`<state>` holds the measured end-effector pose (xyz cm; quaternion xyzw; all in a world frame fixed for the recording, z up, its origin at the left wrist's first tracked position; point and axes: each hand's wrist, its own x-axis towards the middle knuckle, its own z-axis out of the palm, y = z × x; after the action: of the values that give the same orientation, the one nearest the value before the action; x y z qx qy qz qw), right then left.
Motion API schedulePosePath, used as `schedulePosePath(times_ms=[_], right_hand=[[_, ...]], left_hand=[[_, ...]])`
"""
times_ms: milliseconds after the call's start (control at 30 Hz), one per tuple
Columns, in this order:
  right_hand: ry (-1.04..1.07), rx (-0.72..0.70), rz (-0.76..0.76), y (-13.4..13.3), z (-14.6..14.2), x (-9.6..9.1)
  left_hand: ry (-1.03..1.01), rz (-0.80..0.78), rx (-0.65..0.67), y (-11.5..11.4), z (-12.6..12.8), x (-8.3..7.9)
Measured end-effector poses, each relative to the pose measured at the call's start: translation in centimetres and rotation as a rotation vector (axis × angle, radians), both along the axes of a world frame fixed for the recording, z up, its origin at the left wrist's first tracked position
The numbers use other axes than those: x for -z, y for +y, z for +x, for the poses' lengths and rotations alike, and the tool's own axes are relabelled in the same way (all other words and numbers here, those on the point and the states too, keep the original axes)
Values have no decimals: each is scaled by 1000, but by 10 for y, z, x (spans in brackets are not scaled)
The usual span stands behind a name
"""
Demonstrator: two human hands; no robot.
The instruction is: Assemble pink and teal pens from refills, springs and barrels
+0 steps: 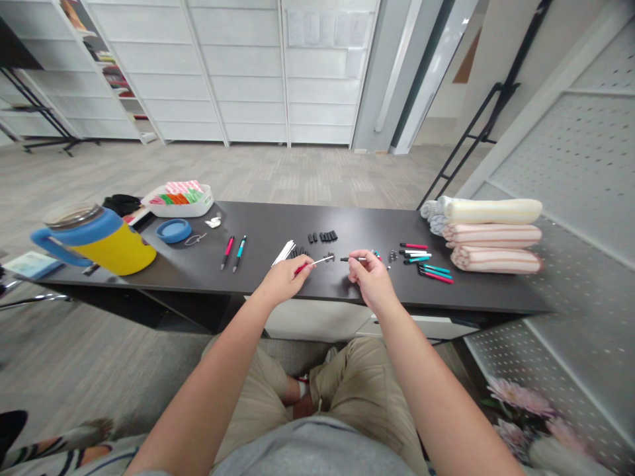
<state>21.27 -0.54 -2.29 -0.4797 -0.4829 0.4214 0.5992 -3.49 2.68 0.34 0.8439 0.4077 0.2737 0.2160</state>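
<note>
The person sits with both forearms reaching forward over the knees to the near edge of the dark table (163, 283). The left hand (284, 277) is closed in a pinch on a red pen barrel (300, 268), and a white refill (321, 261) projects from the barrel toward the right hand (370, 274). The right hand pinches a small dark tip piece (346, 259) between thumb and forefinger, level with the refill's end and just apart from it. The step in hand appears to be pen assembly, with the refill seated and the tip not yet fitted. Joining the two calls for axial alignment and a short closing travel between the hands. A bare strip of table lies under both hands, close to the near edge, so a dropped part could roll off. Just beyond the left hand lie spare white refills (284, 252), and farther beyond is a row of black grips (322, 236). Loose pen parts (421, 259) lie right of the right hand, with rolled towels (491, 235) past them. Two finished pens (233, 252) lie left of the left hand, and a yellow jug (106, 241) stands well apart at the table's end.
</note>
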Motion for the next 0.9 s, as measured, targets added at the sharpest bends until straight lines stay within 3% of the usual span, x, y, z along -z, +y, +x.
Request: schedulePosePath(times_ms=[167, 300, 400, 533, 767, 900], right_hand=[[-270, 9, 25, 0, 2, 2], [-588, 61, 140, -3, -5, -3], [-781, 19, 219, -5, -14, -6], [-796, 60, 209, -6, -18, -7], [-656, 134, 51, -4, -14, -3], [-761, 199, -25, 0, -17, -7]], left_hand=[[-6, -6, -19, 1, 1, 2], [0, -1, -25, 2, 1, 3], [-5, 0, -24, 2, 1, 3], [-18, -8, -18, 2, 1, 1], [-76, -65, -39, 2, -1, 1], [-123, -67, -25, 4, -3, 2]])
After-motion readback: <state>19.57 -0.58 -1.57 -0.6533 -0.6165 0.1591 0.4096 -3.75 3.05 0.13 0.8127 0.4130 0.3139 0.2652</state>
